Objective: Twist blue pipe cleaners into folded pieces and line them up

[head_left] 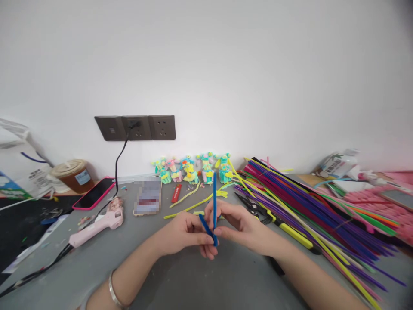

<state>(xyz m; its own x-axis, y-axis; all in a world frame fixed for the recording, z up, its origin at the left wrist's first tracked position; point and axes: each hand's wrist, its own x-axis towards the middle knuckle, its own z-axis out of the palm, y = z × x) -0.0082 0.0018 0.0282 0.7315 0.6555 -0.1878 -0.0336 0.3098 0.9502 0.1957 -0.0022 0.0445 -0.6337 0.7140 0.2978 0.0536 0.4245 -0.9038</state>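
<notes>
A blue pipe cleaner point(214, 193) is held between both hands above the grey table. One length of it stands upright, and a shorter end slants up to the left from a bend low down. My left hand point(190, 234), with a silver bangle on its wrist, pinches the bent part between thumb and fingers. Thumb and curled fingers of my right hand point(237, 226) close on the upright length just above the bend. Beyond the hands lie loose yellow pipe cleaners point(190, 204) and a red lighter point(175, 193).
Several small pipe-cleaner figures point(206, 168) stand along the wall. A bundle of coloured pipe cleaners point(309, 211), pliers point(253, 206) and a yellow cutter point(297, 236) lie right. Leftward are a pink glue gun point(97, 228), a phone point(95, 193) and a drink cup point(73, 175).
</notes>
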